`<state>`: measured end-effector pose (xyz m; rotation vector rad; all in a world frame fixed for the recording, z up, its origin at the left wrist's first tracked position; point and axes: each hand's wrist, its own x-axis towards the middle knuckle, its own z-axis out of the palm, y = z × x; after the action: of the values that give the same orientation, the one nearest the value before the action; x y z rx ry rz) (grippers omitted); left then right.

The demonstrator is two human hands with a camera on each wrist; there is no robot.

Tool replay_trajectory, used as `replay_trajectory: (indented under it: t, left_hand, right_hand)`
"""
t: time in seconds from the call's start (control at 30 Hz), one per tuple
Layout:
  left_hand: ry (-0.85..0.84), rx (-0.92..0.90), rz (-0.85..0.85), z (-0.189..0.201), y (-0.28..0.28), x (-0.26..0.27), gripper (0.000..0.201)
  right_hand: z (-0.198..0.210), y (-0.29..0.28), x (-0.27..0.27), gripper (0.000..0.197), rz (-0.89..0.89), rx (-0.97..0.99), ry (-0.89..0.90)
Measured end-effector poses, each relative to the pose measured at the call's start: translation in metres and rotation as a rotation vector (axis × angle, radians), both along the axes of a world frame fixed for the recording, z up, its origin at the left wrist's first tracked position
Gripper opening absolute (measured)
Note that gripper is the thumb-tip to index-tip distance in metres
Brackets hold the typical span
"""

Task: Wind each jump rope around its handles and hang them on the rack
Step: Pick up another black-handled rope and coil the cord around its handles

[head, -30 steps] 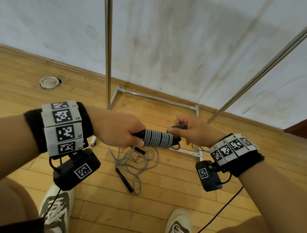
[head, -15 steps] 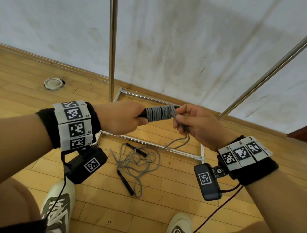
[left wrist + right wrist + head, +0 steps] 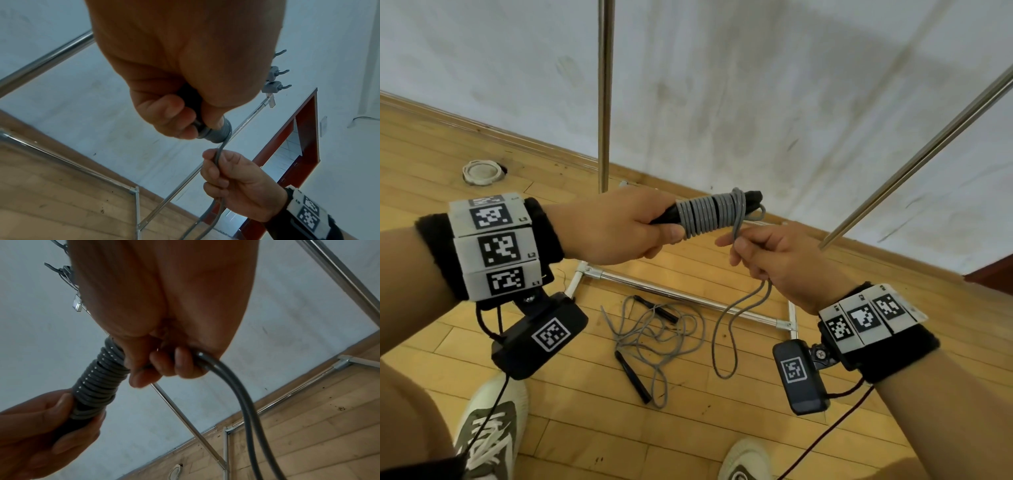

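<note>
My left hand (image 3: 619, 228) grips the black handles (image 3: 666, 216) of a grey jump rope (image 3: 709, 214), held level at chest height; tight coils cover the handles' middle. My right hand (image 3: 774, 260) holds the doubled loose end (image 3: 736, 315) just below the coils, and the loop hangs down from the fist. In the left wrist view the rope (image 3: 218, 162) runs from the coils (image 3: 218, 133) into my right hand (image 3: 236, 183). In the right wrist view the coils (image 3: 98, 376) sit beside my fingers (image 3: 164, 363). A second jump rope (image 3: 654, 332) lies tangled on the floor.
The metal rack's upright post (image 3: 604, 96) and slanted bar (image 3: 921, 157) stand against the white wall; its base frame (image 3: 681, 294) lies on the wooden floor. Hooks (image 3: 277, 78) show on the rack's top. A white ring (image 3: 481, 171) lies left. My shoes (image 3: 489, 431) are below.
Both hands have risen with the wound rope. My right hand moved from the handle's end to below the coils, drawing the loose doubled end down.
</note>
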<state>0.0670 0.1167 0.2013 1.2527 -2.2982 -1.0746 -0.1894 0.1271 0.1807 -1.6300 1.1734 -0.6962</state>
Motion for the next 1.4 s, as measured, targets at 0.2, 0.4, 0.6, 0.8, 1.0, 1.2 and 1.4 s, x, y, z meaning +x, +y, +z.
replay_trajectory:
  t: [0.2, 0.4, 0.6, 0.8, 1.0, 1.2, 1.4]
  left_hand:
    - [-0.028, 0.074, -0.102, 0.0, 0.006, 0.001, 0.013]
    - [-0.056, 0.126, -0.182, 0.001, 0.008, 0.004, 0.015]
    - [-0.204, 0.143, -0.278, -0.004, 0.012, 0.0, 0.018]
    - [-0.352, 0.112, -0.296, -0.009, 0.011, -0.003, 0.017]
    - [-0.546, 0.037, -0.32, -0.017, 0.016, -0.014, 0.02]
    - [-0.632, -0.132, -0.182, -0.021, 0.011, -0.015, 0.02]
    - [-0.568, -0.223, -0.04, -0.027, 0.007, -0.016, 0.017]
  right_hand:
    - [-0.007, -0.002, -0.005, 0.02, 0.143, -0.055, 0.126]
    - [-0.019, -0.006, -0.014, 0.047, 0.09, -0.155, 0.507]
    - [-0.021, -0.017, -0.018, 0.025, 0.206, -0.252, 0.663]
    - [-0.015, -0.019, -0.018, 0.024, 0.146, -0.101, 0.454]
    - [-0.009, -0.021, -0.009, 0.035, 0.072, 0.111, 0.283]
    - [0.002, -0.018, -0.003, 0.026, 0.011, 0.017, 0.256]
    - [0.007, -0.01, 0.001, 0.018, -0.024, 0.051, 0.164]
